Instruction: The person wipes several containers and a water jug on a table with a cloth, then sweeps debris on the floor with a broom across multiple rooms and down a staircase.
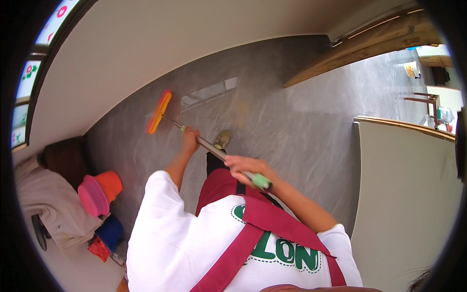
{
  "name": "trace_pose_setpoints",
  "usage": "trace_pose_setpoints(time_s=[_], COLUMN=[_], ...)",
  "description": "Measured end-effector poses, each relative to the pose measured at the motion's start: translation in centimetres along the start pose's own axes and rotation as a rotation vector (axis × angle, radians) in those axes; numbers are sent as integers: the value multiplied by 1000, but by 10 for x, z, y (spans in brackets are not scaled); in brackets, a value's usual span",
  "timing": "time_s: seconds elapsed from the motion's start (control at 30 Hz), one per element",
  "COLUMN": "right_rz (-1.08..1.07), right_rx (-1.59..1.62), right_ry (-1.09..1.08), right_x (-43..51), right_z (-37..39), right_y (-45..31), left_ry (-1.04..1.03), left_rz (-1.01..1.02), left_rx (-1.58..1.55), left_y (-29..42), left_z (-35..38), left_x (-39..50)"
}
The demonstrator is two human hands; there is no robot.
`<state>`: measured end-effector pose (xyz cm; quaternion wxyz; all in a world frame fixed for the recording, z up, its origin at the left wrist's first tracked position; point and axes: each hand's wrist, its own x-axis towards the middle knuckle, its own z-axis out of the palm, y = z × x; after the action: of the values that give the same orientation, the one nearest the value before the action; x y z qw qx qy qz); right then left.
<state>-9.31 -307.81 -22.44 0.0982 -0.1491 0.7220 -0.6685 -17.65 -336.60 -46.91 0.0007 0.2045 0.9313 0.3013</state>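
A long-handled floor mop or broom [212,149] slants across in front of me. My left hand [190,140] is wrapped around the lower part of its metal pole. Higher up, next to the green end grip [262,181], my right hand [249,168] also holds the pole. The yellow-orange head [159,113] has a blurred red fringe and rests on or just above the grey marbled floor [277,135]; contact is hard to tell. One of my shoes [222,139] stands between the head and my right hand.
A pale wall [175,40] curves along the far side. At left are a pink basin [93,195], an orange bucket [111,182], a blue container [110,231] and a beige cloth cover [62,204]. A wooden door frame [350,51] and wall end [405,175] flank an opening at right.
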Motion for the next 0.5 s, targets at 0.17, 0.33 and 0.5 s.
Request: trace_pose_setpoints(time_s=[0.17, 0.33, 0.5], right_rz=[-19, 192, 323], right_rx=[-44, -407, -575], right_ry=[42, -123, -38], right_x=[-17, -106, -119], right_z=[-8, -106, -152], right_y=[17, -105, -196], left_ry=[-331, -271, -419], left_rz=[-108, -34, -44], left_rx=[105, -54, -189], left_y=[18, 216, 351], left_z=[38, 126, 129], left_x=[-23, -16, 31])
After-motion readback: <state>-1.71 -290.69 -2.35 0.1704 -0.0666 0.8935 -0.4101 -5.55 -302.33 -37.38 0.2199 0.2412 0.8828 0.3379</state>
